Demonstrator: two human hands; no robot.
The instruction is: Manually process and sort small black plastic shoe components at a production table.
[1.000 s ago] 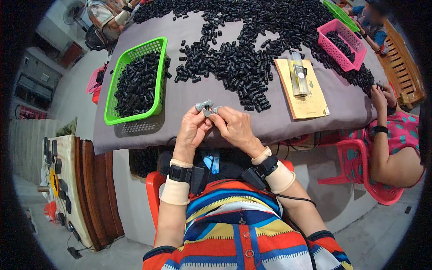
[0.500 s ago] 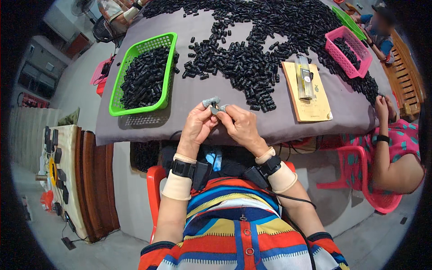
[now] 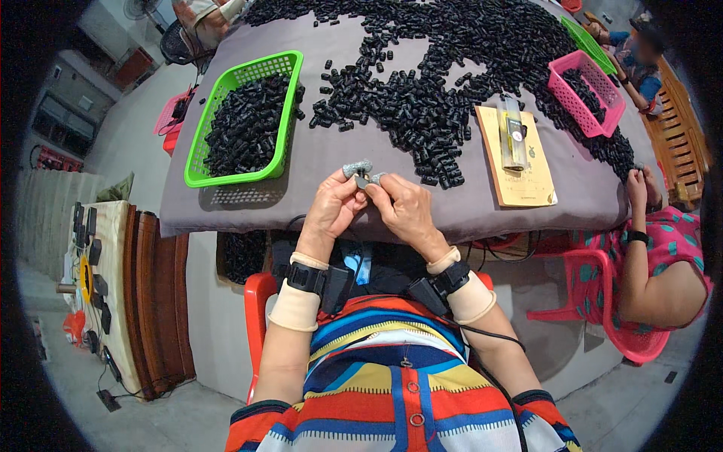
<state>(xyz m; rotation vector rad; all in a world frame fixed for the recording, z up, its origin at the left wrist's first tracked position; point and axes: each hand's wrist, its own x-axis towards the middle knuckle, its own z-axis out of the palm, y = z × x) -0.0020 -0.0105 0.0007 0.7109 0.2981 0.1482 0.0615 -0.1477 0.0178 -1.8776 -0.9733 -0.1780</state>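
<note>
My left hand (image 3: 330,205) and my right hand (image 3: 404,209) meet above the table's near edge, both closed on one small dark part (image 3: 362,181). Grey covers wrap some of the fingertips, and the fingers hide much of the part, so its exact kind does not show. Beyond my hands lies a big spread of small black cylindrical parts (image 3: 422,113). To the left stands a green plastic basket (image 3: 283,143) heaped with similar black pieces.
Right of the heap, a tan paper pad (image 3: 527,188) carries a clear case with a yellow-black tool (image 3: 514,135). A pink basket (image 3: 611,120) stands farther right. One person sits at the right edge with hands at the parts; others are at the far corners.
My hands stay together on the small part, with only slight finger movement. The whole view has shifted a little.
</note>
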